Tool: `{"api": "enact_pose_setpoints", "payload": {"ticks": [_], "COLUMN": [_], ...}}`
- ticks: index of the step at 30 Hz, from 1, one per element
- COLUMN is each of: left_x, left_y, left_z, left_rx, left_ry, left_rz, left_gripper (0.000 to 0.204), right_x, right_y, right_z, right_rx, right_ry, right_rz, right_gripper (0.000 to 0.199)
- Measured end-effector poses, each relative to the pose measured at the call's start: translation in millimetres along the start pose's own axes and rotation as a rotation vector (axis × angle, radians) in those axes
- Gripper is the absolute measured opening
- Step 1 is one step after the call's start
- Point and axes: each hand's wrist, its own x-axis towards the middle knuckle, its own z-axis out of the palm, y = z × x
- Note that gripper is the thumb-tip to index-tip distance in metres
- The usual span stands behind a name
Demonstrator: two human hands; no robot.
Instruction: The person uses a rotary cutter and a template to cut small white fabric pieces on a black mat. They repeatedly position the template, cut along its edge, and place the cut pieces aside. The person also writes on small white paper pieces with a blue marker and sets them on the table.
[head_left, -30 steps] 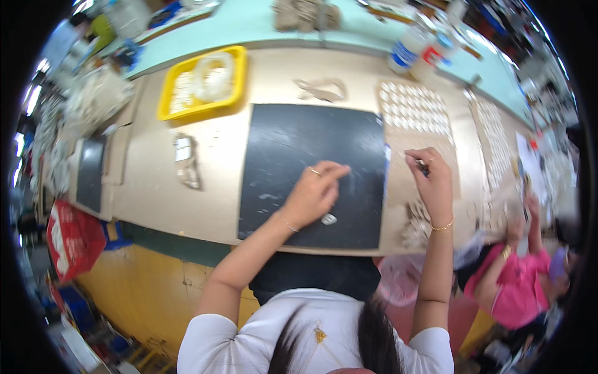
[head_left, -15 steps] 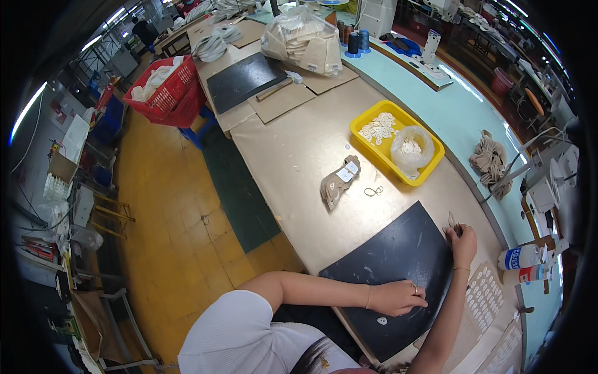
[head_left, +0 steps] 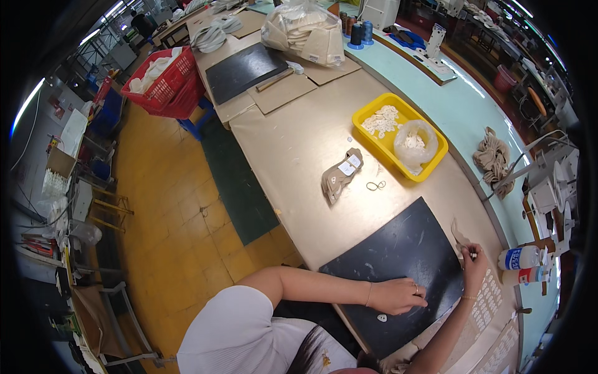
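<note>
My left hand rests on the dark board with its fingers curled together; whatever they may hold is hidden. Just below it on the board lies a small white rounded-triangular piece with dark marks. Past the board's right edge, my right hand pinches the near end of a narrow beige fabric piece. Farther off on the table sits a folded beige fabric bundle with white labels. A loose rubber band lies to its right.
A yellow tray holds loose white pieces and a clear plastic bag of them. Rows of white pieces lie right of my right forearm. Bottles stand at the right; a red basket is at the far left.
My right hand has moved nearer and slightly right, with the beige fabric piece now showing more of its length. My left hand stays on the board.
</note>
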Motion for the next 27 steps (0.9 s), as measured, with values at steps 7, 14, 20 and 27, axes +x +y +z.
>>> {"api": "enact_pose_setpoints", "payload": {"ticks": [7,14,20,27], "left_x": [0,-2,-17,-38], "left_y": [2,7,20,35], "left_z": [-4,-16,-31,-36], "left_rx": [0.010,0.007,0.110,0.105], "left_ry": [0.018,0.052,0.098,0.008], "left_rz": [-0.010,-0.073,-0.086,-0.132], "left_gripper": [0.036,0.030,0.030,0.030], "right_x": [-101,-166,-194,-203], "right_y": [-19,-31,-36,-32], "right_z": [-16,6,14,21], "right_rx": [0.012,0.214,0.323,0.419], "right_ry": [-0.016,-0.103,-0.079,-0.035], "right_rz": [-0.012,0.128,0.236,0.280], "right_gripper": [0.013,0.010,0.008,0.009]}}
